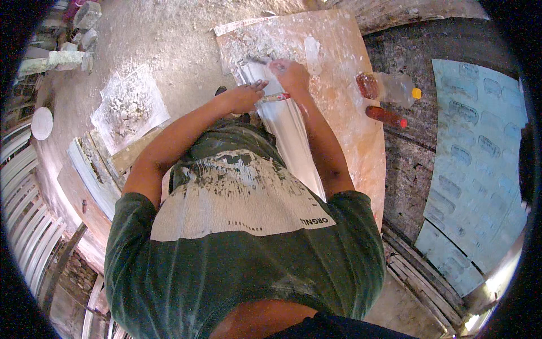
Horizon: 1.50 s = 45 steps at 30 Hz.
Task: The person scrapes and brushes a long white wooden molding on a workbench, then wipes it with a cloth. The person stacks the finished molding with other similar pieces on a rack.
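A long, smooth white strip-shaped piece (288, 133) lies lengthwise on an orange-brown board (347, 147), its near end hidden by my body and arm. My left hand (247, 97) rests at its left edge with the fingers stretched out over it. Closer to the far end, my right hand (289, 76) is closed over the piece, a little blurred, and what its fingers hold cannot be made out. A narrow red-and-white strip (276, 98) crosses the piece between my hands. White crumbly residue (251, 48) covers the board beyond them.
To the left, a white sheet (131, 110) bears a heap of pale crumbs. On the right lie a clear bottle (395, 90) with a yellow cap and a reddish bottle (384, 116). Farther right is a light-blue panel (471, 164); white slats (31, 220) line the left side.
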Motion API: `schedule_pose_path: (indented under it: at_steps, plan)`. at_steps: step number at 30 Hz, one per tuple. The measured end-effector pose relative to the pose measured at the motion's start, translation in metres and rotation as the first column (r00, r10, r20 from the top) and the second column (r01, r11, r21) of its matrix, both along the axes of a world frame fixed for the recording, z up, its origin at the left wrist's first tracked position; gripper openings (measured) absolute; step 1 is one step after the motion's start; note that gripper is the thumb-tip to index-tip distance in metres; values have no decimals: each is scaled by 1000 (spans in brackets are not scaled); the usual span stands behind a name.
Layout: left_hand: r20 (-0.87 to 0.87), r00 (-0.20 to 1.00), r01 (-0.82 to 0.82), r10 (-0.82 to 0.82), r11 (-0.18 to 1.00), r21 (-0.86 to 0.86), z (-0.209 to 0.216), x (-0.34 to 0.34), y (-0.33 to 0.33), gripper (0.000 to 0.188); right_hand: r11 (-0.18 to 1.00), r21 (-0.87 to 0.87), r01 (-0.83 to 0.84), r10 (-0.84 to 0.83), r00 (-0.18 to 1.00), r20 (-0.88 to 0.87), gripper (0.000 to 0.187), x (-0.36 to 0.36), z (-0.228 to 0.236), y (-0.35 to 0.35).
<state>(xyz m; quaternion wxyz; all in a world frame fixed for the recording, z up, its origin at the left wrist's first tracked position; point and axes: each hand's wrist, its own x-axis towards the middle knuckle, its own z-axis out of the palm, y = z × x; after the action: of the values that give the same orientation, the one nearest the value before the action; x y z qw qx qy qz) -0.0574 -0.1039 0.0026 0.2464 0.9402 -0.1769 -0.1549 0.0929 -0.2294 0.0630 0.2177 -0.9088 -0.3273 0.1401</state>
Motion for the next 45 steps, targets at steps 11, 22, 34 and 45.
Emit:
schedule_pose_path:
  at_steps: [11,22,34,45]
  plan:
    - [-16,1000,-27,27,999,-32,0,-3,4,53,991,119,67,-58,995,-79,28,26,-27,-14]
    - [-301,815,-576,495,752,-320,57,1,39,53,918,222,329,-297,940,-169,25,-2,-10,-32]
    - [-638,452,-872,623,155,-465,65,-30,68,34,989,-143,-24,45,988,146,25,-67,-28,-82]
    - [-714,516,-840,473,118,-529,57,13,90,30,847,141,512,-465,843,-271,26,-79,-59,-107]
